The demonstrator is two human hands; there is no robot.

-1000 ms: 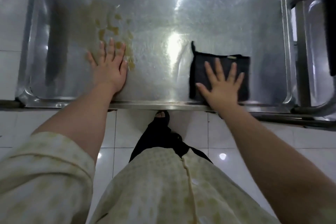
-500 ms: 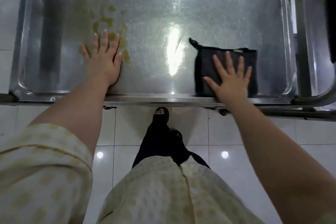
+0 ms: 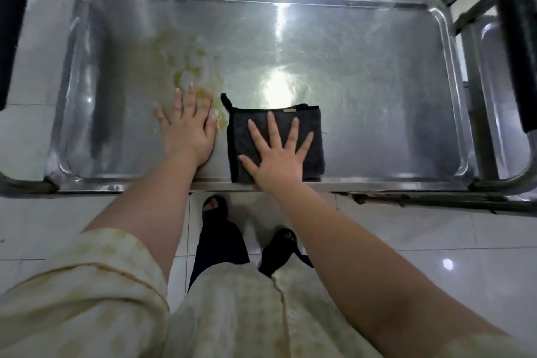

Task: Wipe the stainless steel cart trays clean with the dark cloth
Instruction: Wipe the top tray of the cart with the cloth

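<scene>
1. The dark cloth (image 3: pixel 316 154), folded into a rectangle, lies flat on the steel tray (image 3: pixel 377 90) at its near rim, about mid-width.
2. The right hand (image 3: pixel 276 160) presses flat on it, fingers straight and spread.
3. The left hand (image 3: pixel 187 128) rests flat on bare steel just left of the cloth, fingers straight, tips reaching a yellowish smear (image 3: pixel 189 73).
4. Glare whitens the tray's middle.
5. A second tray (image 3: pixel 494 90) at right is partly hidden by a black handle (image 3: pixel 520 52).

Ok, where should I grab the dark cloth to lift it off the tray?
I'd pinch the loop jutting from the far-left corner of the dark cloth, coming from above and beyond. The cloth lies folded flat, the right hand covers its near half, and the left hand crowds its left side.
</scene>
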